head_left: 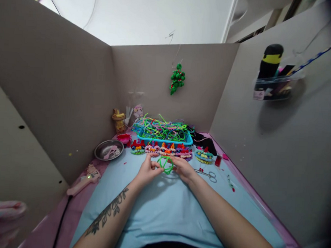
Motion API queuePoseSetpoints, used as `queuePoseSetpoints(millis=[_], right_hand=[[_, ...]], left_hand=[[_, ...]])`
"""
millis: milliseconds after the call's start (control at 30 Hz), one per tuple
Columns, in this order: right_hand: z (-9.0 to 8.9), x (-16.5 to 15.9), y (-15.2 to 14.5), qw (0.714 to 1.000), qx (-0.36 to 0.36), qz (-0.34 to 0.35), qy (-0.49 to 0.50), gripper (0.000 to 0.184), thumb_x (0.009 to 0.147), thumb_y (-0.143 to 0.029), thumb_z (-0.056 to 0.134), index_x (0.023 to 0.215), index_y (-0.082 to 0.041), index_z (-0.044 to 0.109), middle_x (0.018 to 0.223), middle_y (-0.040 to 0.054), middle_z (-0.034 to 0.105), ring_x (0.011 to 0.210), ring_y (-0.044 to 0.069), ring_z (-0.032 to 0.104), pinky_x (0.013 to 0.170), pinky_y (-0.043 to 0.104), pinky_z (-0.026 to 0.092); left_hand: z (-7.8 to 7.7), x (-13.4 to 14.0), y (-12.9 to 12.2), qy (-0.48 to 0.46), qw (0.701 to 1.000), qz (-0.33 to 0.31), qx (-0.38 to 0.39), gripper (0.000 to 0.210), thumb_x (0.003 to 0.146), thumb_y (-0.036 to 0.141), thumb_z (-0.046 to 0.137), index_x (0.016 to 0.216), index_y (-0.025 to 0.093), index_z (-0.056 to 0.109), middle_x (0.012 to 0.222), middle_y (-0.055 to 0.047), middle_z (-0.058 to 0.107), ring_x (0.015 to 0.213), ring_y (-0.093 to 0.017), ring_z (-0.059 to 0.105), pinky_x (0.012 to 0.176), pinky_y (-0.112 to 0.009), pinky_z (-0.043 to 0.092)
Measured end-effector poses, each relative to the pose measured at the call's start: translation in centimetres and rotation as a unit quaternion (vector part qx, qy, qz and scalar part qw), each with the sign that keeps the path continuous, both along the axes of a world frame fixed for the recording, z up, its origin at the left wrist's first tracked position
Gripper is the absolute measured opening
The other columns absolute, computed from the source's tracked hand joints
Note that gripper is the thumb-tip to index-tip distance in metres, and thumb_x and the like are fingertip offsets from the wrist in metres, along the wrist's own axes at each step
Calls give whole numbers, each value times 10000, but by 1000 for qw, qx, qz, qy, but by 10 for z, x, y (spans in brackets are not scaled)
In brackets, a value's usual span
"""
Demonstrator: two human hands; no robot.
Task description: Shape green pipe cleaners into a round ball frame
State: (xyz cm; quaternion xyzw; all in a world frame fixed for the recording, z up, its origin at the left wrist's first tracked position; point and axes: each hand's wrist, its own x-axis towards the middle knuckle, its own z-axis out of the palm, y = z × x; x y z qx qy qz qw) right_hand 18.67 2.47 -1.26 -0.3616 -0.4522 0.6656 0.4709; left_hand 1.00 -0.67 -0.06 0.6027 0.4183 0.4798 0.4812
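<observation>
Between my two hands is a bright green pipe cleaner point(166, 169), bent into loops that cross one another. My left hand point(149, 168) pinches its lower left side between thumb and finger. On the other side, my right hand point(183, 167) has its fingers closed on the right edge of the loops. Both hands are raised a little over the light blue cloth point(160, 209). Just beyond them stands a row of several colourful fuzzy figures point(168, 149) with eyes. Scissors point(209, 175) lie to the right of my right hand.
Behind the figures, a blue basket point(167, 142) overflows with pipe cleaners. A metal bowl point(99, 151) and a pink glue gun point(85, 181) sit at left. A green beaded ornament point(177, 79) hangs at the back panel; a clear holder point(274, 82) is on the right panel.
</observation>
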Motion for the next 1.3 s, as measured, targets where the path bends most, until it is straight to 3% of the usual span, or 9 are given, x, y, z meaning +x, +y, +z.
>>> queuePoseSetpoints(millis=[200,467,567,700,800,900,1033,1167,1300], right_hand=[[6,-1,-3,1000,-24,-14,-12,291,652,-412,667,811,-170,693,826,48,671,725,160,568,586,243,373],[-6,3,4,994,77,-31,-66,303,564,-417,732,563,-143,605,654,25,620,620,145,530,575,253,364],[-7,3,4,995,68,-32,-62,307,568,-424,728,581,-140,612,639,23,617,607,144,533,574,257,368],[-6,2,5,1000,17,-18,1,279,607,-397,710,700,-141,650,690,36,649,637,154,567,595,265,395],[-7,3,8,996,-33,-36,72,204,637,-340,688,738,-171,639,736,31,671,684,169,597,629,286,424],[-7,6,10,984,-96,-63,133,95,681,-272,647,730,-200,608,724,9,677,659,154,606,614,283,437],[-6,6,9,978,-130,-65,148,42,754,-253,581,751,-213,593,727,3,677,595,137,592,539,260,428],[-7,4,8,982,-127,-52,133,100,793,-283,543,779,-204,603,753,25,679,618,154,599,516,264,432],[-10,1,8,981,-129,-32,139,114,803,-301,541,818,-206,603,767,18,678,608,141,593,511,250,427]], left_hand=[[-1,1,-5,77,995,-27,61,462,627,218,672,1020,202,431,624,50,607,501,-83,408,529,-196,284],[-1,-1,-7,90,991,-53,86,449,648,213,657,1044,205,444,656,35,615,579,-111,494,581,-213,329],[0,-2,-7,96,989,-51,95,478,650,216,659,1079,204,450,658,32,617,568,-106,477,581,-213,337],[5,-3,-5,51,992,-8,113,606,622,224,694,1167,213,429,967,-54,634,623,-100,480,562,-209,351],[6,-4,0,-34,990,74,112,622,628,260,698,1185,223,423,1179,-101,529,661,-100,499,525,-204,354],[2,-6,7,-75,980,153,102,439,680,302,655,1073,192,495,983,-70,586,645,-106,502,547,-206,368],[-4,-4,9,-59,987,122,81,281,720,322,618,943,171,538,697,-18,593,616,-124,518,570,-219,373],[-1,2,1,-60,992,93,63,329,679,315,661,959,177,555,717,-18,612,593,-117,511,553,-213,360],[3,3,-3,-23,990,101,98,338,654,265,675,966,188,570,819,-24,598,580,-94,465,531,-201,346]])
